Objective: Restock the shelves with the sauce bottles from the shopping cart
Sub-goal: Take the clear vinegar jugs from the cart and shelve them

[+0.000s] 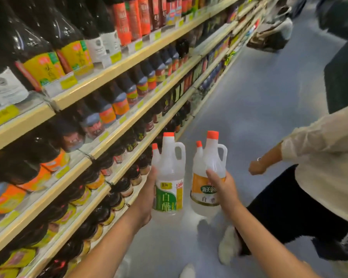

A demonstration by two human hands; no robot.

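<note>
Green-label bottle [167,194] held in left grip [147,197], orange-label bottle [204,187] in right grip [223,190], both upright near the shelves [100,75] at left; advised: find the matching row, set one down first, label outward.

Supermarket aisle: price-tagged bottle shelves [100,77].
</note>
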